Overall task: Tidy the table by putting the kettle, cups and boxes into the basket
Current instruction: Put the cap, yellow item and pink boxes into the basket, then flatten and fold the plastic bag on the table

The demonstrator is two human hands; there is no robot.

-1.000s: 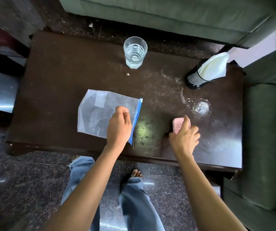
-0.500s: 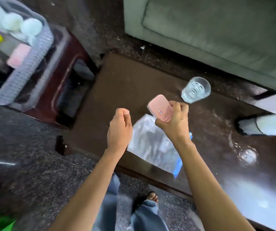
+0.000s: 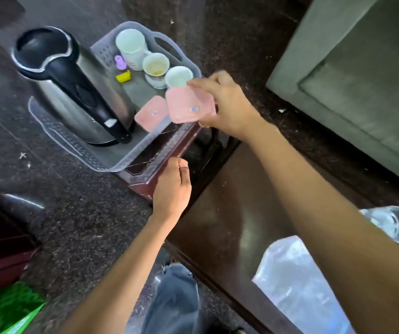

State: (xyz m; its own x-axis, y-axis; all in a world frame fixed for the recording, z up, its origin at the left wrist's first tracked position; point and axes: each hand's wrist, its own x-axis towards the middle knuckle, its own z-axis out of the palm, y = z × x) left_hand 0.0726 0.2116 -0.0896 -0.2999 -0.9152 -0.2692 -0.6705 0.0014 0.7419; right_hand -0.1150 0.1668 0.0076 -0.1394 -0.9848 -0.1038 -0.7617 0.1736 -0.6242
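My right hand [image 3: 227,104] grips a pink box [image 3: 188,107] and holds it over the near right edge of the translucent grey basket [image 3: 77,145]. Inside the basket stand a steel kettle with a black handle [image 3: 73,88], a tall white mug [image 3: 132,48], a cup with yellowish residue [image 3: 156,69], and a white cup [image 3: 178,77] partly behind the held box. A second pink box [image 3: 151,113] lies in the basket beside the kettle. My left hand [image 3: 173,189] hovers as an empty fist below the basket, over the stool's corner.
The basket rests on a dark red stool [image 3: 159,162]. Small purple [image 3: 120,61] and yellow [image 3: 123,77] items lie in the basket. The dark table [image 3: 229,213] at lower right carries a plastic zip bag [image 3: 297,285] and a glass of water [image 3: 393,224]. A green sofa [image 3: 362,80] fills the upper right.
My right hand lifted the pink box off the table and carried it left to the basket. My left hand let go of the zip bag and closed. The view swung left.
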